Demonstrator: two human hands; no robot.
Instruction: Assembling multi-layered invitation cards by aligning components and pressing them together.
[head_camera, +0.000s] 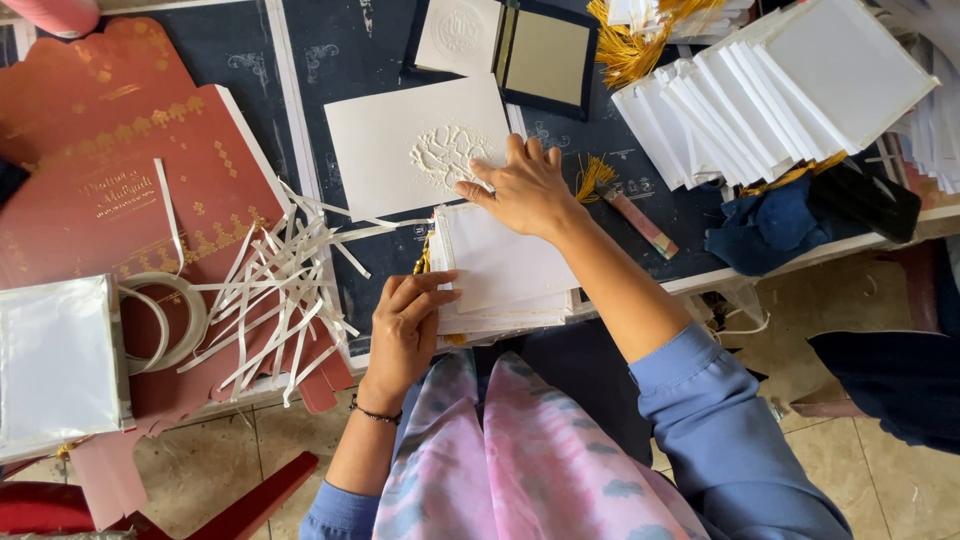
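Observation:
My right hand (522, 187) lies flat, fingers together, on the far end of a stack of white cards (500, 268) at the table's near edge, touching a white embossed card (415, 145) beyond it. My left hand (405, 325) rests on the stack's near left corner, fingers laid over the top card. A yellow tassel (422, 258) peeks out at the stack's left side. Neither hand grips anything.
A heap of white paper strips (275, 290) and a tape roll (165, 320) lie left on red-brown gold-printed cards (110, 160). A clear-wrapped white pack (55, 365) sits far left. A fanned row of white cards (780, 95), yellow tassels (625, 45), blue cloth (770, 225) and a black case (865, 200) stand right.

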